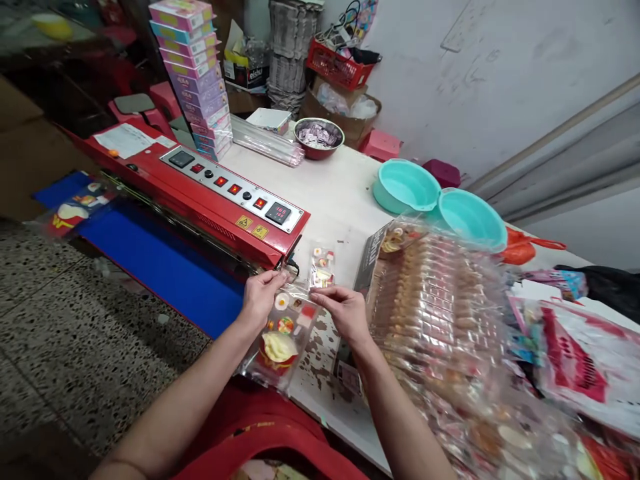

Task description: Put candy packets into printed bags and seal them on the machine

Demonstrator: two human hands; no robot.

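Between my hands hangs a clear plastic bag point(280, 347) with small food-shaped pieces inside: a fried egg, a round pizza-like piece and a red carton with a yellow top. My left hand point(261, 297) pinches the bag's top left corner, close to the end of the red sealing machine point(225, 207). The top right corner is pinched by my right hand point(345, 310). A smaller printed card or packet point(323, 263) lies on the table just beyond my fingers. Another filled bag point(75, 210) lies on the far left part of the blue conveyor belt point(155, 247).
To the right, a cardboard box point(373, 257) holds a dense row of filled clear bags point(435, 293). Two turquoise basins point(407, 187) stand behind it. A metal bowl point(319, 137) of small packets and a tall stack of boxes point(195, 80) stand at the back.
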